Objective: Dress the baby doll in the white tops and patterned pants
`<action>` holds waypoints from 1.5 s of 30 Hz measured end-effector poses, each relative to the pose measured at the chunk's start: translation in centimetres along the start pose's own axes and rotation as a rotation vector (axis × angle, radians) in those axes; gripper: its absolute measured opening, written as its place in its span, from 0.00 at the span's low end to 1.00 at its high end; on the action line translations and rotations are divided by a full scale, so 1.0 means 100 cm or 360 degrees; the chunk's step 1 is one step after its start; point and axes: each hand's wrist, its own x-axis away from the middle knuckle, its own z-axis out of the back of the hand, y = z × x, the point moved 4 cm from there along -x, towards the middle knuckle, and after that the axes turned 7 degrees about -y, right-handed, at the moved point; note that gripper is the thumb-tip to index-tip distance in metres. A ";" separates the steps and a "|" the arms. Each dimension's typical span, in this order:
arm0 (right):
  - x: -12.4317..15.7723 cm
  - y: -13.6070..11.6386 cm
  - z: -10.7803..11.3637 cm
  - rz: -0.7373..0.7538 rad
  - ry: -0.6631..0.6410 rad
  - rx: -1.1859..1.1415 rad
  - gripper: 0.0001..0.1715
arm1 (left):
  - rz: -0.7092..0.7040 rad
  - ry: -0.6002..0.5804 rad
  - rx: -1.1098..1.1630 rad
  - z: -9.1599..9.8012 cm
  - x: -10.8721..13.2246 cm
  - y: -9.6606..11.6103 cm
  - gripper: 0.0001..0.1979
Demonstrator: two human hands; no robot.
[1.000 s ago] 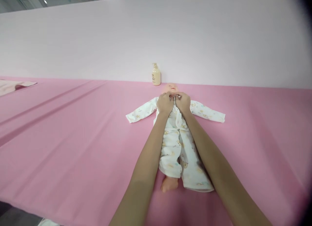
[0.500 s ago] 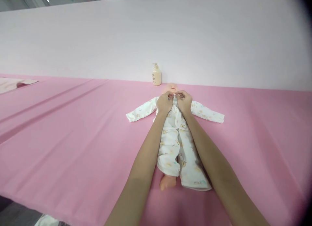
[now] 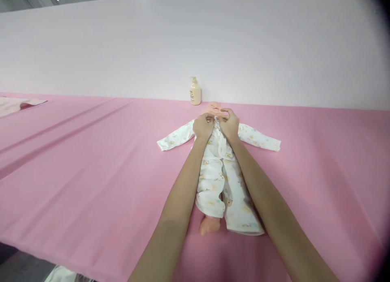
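A baby doll [image 3: 214,106] lies on its back, its head toward the white wall. It wears a white onesie [image 3: 212,168] printed with small bears; both sleeves are spread out sideways. At the neckline my left hand [image 3: 203,126] pinches the collar from the left side. My right hand [image 3: 230,126] pinches the collar's other side, close by, with thumb and forefinger. The hands cover the doll's neck and shoulders. One bare foot [image 3: 210,225] pokes out of the left trouser leg, while the right leg's cuff lies flat with no foot showing.
A cream pump bottle [image 3: 195,92] stands behind the doll's head against the white wall [image 3: 274,46]. Pink cloth [image 3: 106,184] with creases covers the table. A pale folded cloth [image 3: 15,105] lies at the far left. Something white [image 3: 61,274] shows below the table's front edge.
Both hands stay at the collar, with a slight shift of the fingers. The whole view has moved a little; the doll and bottle keep their places.
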 end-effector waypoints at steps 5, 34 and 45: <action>0.000 -0.001 -0.004 0.0015 -0.0067 -0.0055 0.20 | 0.0131 0.0031 0.0057 0.005 0.001 0.002 0.11; -0.011 -0.011 -0.010 0.0106 -0.0302 0.0162 0.28 | 0.0208 -0.0132 0.0715 -0.006 -0.017 -0.023 0.15; -0.016 0.008 -0.009 -0.0563 -0.0320 -0.0814 0.13 | 0.0041 -0.0078 0.0449 -0.002 -0.014 -0.016 0.09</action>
